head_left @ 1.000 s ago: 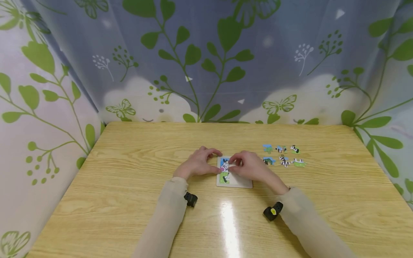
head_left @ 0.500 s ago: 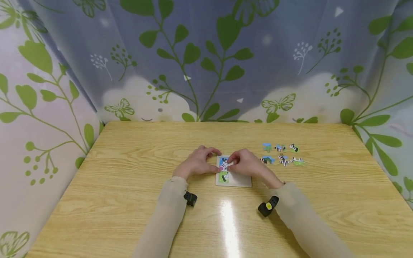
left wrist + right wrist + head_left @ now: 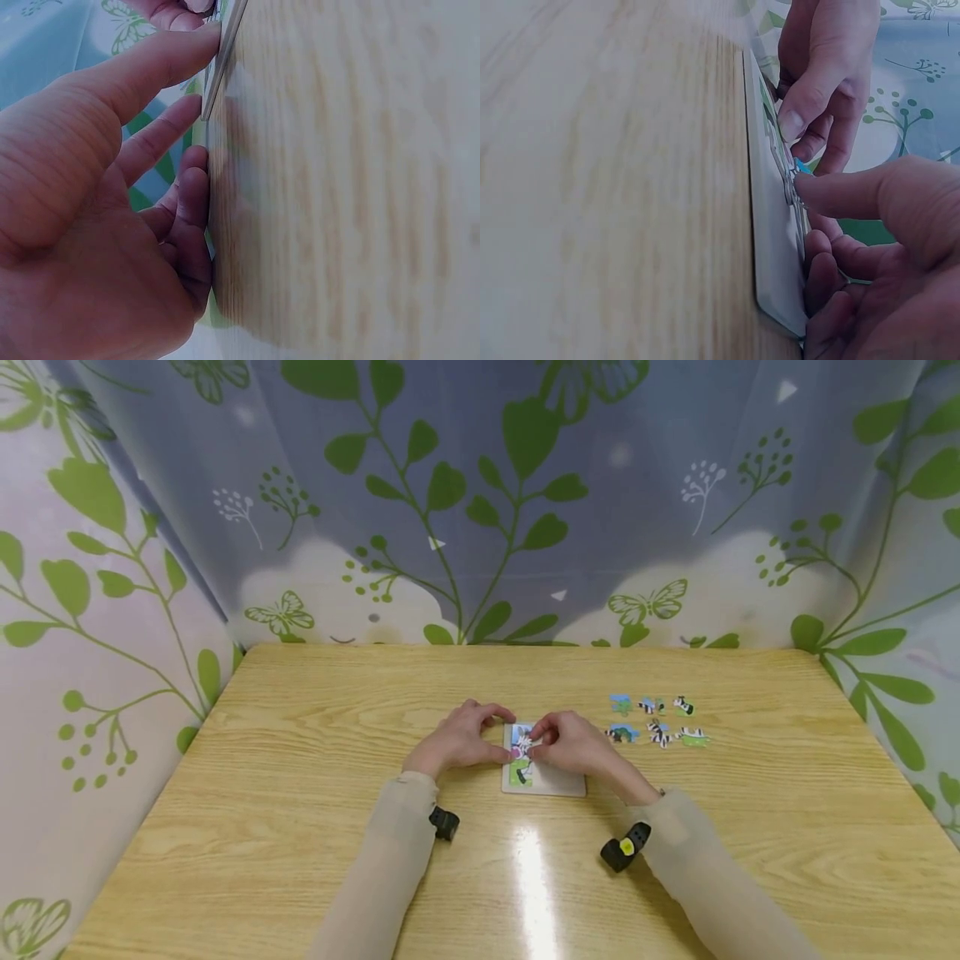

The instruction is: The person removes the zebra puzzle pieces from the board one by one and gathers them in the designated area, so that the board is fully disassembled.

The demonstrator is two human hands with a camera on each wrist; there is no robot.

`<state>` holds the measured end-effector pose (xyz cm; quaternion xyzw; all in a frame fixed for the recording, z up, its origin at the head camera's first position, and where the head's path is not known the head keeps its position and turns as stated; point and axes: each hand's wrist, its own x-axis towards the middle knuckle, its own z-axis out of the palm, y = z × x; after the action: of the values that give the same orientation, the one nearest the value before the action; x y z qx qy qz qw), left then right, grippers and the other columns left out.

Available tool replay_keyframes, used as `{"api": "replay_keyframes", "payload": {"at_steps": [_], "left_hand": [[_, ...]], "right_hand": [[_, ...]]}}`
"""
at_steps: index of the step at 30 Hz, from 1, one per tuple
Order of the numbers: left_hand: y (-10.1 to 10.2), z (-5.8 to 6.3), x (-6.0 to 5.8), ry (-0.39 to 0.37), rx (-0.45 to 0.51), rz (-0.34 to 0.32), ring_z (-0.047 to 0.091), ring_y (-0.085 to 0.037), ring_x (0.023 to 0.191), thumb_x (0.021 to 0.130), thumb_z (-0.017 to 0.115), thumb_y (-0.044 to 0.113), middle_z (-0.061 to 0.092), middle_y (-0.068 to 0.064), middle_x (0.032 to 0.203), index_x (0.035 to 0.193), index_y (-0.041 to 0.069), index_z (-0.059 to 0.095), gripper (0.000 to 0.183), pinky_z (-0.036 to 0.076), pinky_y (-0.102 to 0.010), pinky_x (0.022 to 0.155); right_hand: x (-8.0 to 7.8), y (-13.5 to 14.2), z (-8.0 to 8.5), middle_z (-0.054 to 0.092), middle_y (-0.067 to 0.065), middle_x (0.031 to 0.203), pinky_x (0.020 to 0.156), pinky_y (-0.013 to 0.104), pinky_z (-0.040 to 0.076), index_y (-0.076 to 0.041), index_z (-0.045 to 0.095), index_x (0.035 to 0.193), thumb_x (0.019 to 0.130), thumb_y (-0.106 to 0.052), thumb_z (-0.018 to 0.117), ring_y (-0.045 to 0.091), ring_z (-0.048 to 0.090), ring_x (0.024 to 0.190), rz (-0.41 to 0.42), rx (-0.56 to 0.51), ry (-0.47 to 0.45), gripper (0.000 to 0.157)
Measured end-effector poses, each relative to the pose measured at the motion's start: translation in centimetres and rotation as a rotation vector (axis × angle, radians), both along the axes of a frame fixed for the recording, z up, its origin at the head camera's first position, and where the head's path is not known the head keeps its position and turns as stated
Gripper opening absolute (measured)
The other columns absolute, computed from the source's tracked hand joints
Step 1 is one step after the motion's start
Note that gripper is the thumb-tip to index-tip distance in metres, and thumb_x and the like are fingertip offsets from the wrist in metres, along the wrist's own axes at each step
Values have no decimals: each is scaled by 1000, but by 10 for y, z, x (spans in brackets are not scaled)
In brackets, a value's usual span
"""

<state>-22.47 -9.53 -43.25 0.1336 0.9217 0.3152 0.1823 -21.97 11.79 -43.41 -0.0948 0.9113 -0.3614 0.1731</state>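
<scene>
A small puzzle board (image 3: 558,782) lies on the table in the head view, with zebra-picture pieces (image 3: 521,772) along its left side. My left hand (image 3: 461,741) holds the board's left side, thumb on the near part of the edge and index finger by the far corner. In the left wrist view the thumb (image 3: 202,45) meets the board's edge. My right hand (image 3: 576,745) pinches a zebra-head puzzle piece (image 3: 521,739) over the upper left of the board. In the right wrist view a blue edge of that piece (image 3: 802,166) shows by the thumb; the fingers hide much of it.
To the right of the board, several loose puzzle pieces (image 3: 651,705) lie in two rows on the wooden table (image 3: 300,760). A patterned curtain (image 3: 480,527) hangs behind the table's far edge.
My right hand has shifted slightly left over the board, and the zebra-head piece appears a little tilted. The left hand stays at the board's edge.
</scene>
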Motion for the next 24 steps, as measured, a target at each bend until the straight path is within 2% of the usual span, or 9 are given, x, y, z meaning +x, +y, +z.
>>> {"api": "replay_keyframes", "payload": {"at_steps": [9, 19, 24], "left_hand": [[1, -1, 0, 2, -6, 3, 50, -24, 120, 86, 82, 35, 53, -5, 129, 136, 33, 61, 54, 44, -47, 102], [1, -1, -1, -7, -5, 4, 49, -24, 122, 86, 82, 37, 53, -6, 130, 135, 33, 61, 54, 44, -48, 102], [1, -2, -1, 4, 2, -3, 50, -24, 121, 85, 82, 36, 53, -6, 129, 135, 33, 61, 54, 44, -47, 102]], "right_hand": [[3, 3, -5, 68, 4, 93, 74, 29, 42, -12, 72, 100, 91, -19, 72, 17, 57, 83, -35, -36, 52, 12], [6, 1, -6, 75, 0, 90, 72, 29, 42, -17, 76, 95, 91, -29, 76, 14, 64, 79, -129, -52, 75, 12], [6, 0, -7, 77, 0, 90, 71, 28, 43, -18, 77, 93, 90, -29, 77, 14, 66, 78, -175, -73, 72, 11]]}}
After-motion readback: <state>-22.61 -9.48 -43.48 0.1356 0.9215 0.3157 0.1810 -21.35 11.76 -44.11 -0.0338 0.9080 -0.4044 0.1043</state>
